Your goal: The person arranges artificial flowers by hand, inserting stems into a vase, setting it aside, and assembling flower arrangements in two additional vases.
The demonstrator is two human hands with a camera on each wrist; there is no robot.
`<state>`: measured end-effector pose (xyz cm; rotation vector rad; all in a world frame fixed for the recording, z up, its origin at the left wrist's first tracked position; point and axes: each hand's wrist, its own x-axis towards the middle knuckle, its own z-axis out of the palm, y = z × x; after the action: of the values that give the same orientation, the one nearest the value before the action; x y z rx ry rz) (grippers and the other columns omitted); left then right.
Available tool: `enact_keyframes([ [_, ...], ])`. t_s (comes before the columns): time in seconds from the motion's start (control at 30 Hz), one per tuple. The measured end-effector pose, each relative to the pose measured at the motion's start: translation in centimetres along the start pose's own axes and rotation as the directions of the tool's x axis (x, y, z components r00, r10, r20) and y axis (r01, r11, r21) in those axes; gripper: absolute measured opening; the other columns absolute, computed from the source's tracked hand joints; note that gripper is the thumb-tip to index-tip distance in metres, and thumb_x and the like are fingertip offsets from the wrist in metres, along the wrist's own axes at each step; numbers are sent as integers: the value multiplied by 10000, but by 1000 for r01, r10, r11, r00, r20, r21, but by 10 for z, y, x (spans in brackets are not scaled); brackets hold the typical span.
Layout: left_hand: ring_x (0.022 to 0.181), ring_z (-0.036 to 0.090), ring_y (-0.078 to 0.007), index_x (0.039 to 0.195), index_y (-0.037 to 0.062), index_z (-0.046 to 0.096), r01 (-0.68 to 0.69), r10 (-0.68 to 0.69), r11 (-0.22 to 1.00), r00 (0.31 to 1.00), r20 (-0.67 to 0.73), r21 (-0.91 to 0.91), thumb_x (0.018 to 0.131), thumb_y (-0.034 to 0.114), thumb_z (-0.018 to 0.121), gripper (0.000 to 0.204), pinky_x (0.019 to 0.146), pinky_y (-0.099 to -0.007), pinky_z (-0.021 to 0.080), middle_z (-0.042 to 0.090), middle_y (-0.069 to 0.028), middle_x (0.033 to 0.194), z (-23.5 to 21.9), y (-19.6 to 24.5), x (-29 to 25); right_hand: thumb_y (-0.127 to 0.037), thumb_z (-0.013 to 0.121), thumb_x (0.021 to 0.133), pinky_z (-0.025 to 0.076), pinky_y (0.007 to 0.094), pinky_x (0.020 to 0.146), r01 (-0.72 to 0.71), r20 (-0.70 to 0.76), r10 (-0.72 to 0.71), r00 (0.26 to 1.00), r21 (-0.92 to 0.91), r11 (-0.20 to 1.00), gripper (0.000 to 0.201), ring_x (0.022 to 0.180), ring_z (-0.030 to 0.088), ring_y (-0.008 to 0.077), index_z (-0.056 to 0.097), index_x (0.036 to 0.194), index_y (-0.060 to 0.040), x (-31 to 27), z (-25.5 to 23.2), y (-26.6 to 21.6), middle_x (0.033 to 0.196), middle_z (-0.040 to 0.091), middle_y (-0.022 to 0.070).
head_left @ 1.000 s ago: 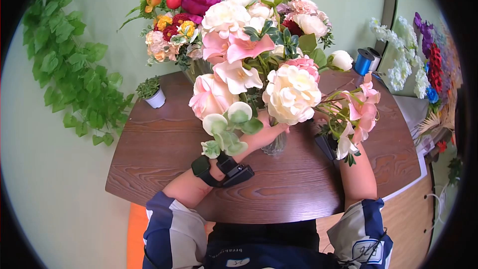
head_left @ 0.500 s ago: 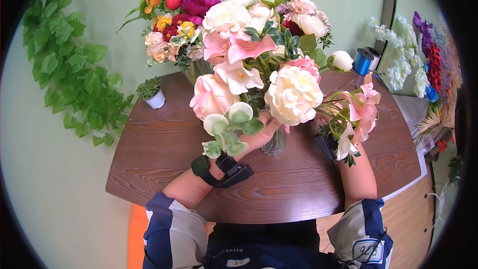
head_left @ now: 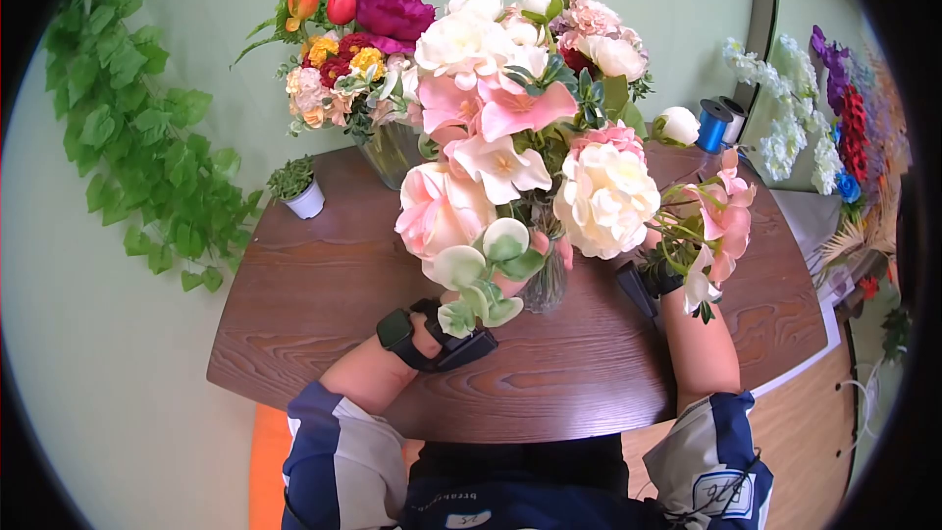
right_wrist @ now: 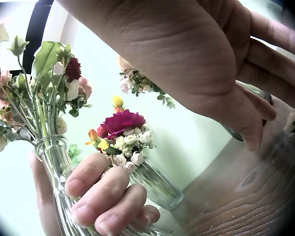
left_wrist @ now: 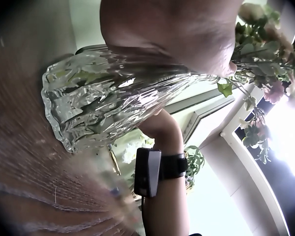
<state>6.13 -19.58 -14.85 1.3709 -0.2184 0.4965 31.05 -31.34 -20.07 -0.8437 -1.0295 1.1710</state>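
A clear ribbed glass vase [head_left: 546,292] stands on the table, filled with large cream, white and pink flowers [head_left: 606,198]. Curled round it is the left hand [right_wrist: 108,196], seen in the right wrist view; in the head view the flowers and leaves hide most of this hand [head_left: 508,284]. In the left wrist view the vase [left_wrist: 83,105] lies beneath the left palm [left_wrist: 172,34]. The right hand [head_left: 650,238] is to the right of the vase, partly behind pink blooms; its fingers [right_wrist: 278,69] are spread loosely and grip nothing visible.
Behind stand a glass vase [head_left: 391,157] of colourful flowers and another pale pink bouquet [head_left: 599,34]. A small potted plant [head_left: 302,191] is at the left, ribbon spools [head_left: 714,125] at the back right. Vines hang on the left wall.
The flowers in the vase have shifted right and a little toward the front edge, with the left hand on the vase. The right hand has barely moved.
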Motion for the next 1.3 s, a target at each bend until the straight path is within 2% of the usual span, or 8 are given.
enact_keyframes([
  [0.03, 790, 556, -156, 808, 38, 535, -1, 1, 1000, 1000, -1, 0, 958, 364, 429, 375, 776, -304, 438, 586, -63, 784, 5, 8, 1, -286, 607, 835, 527, 328, 688, 0, 0, 0, 1000, -9, 1000, 428, 803, 643, 197, 562, 1108, 41, 79, 53, -13, 954, 637, 140],
  [0.1, 806, 555, -158, 822, 41, 534, 31, -30, 927, 1000, -9, 373, 967, 291, 429, 307, 781, -310, 438, 586, -61, 800, 12, 19, 1, -286, 608, 834, 527, 328, 688, -3, -2, 3, 1000, -24, 1000, 428, 802, 643, 198, 562, 1106, 41, 78, 50, -16, 953, 637, 141],
  [0.3, 820, 551, -159, 841, 39, 532, 46, -67, 826, 998, 17, 561, 962, 224, 416, 249, 795, -303, 439, 583, -60, 828, 9, 22, 1, -285, 609, 833, 527, 329, 687, -9, -5, 9, 1000, -77, 997, 425, 801, 644, 199, 565, 1103, 41, 66, 48, -10, 951, 638, 143],
  [0.4, 664, 543, -80, 749, 58, 616, -48, 75, 975, 990, -117, 217, 912, 210, 568, 229, 620, -249, 443, 605, 28, 724, 11, 4, -1, -284, 609, 832, 527, 330, 687, -12, -9, 11, 1000, -98, 995, 424, 800, 644, 200, 566, 1101, 41, -8, 3, 2, 949, 638, 144],
  [0.57, 704, 554, -92, 753, 44, 633, 42, 3, 913, 994, -111, 406, 912, 192, 556, 231, 643, -256, 441, 616, 17, 737, 11, 17, 0, -283, 610, 831, 528, 331, 686, -16, -13, 15, 1000, -143, 990, 423, 799, 645, 201, 567, 1098, 42, 70, 54, -11, 947, 639, 145],
  [0.8, 746, 574, -123, 821, 5, 634, -11, 30, 983, 995, -99, 181, 917, 183, 542, 222, 691, -280, 456, 628, -17, 755, 9, 11, -3, -282, 611, 829, 528, 332, 685, -18, -19, 14, 1000, -204, 979, 420, 798, 646, 202, 570, 1093, 42, -14, 4, 4, 944, 640, 148],
  [0.83, 746, 574, -123, 821, 5, 634, -10, 29, 983, 995, -99, 182, 917, 183, 542, 222, 691, -280, 456, 628, -17, 755, 6, 8, -4, -282, 611, 829, 528, 332, 685, -18, -20, 15, 1000, -211, 977, 420, 798, 646, 202, 570, 1093, 42, 63, 56, -8, 944, 640, 148],
  [1.3, 746, 553, -132, 842, 29, 579, -3, 115, 837, 979, -170, 548, 888, 421, 463, 411, 694, -278, 448, 591, -30, 771, -30, -37, -36, -280, 613, 825, 528, 334, 683, -23, -34, 12, 999, -330, 944, 414, 794, 648, 206, 575, 1084, 42, 41, 40, -12, 938, 642, 152],
])
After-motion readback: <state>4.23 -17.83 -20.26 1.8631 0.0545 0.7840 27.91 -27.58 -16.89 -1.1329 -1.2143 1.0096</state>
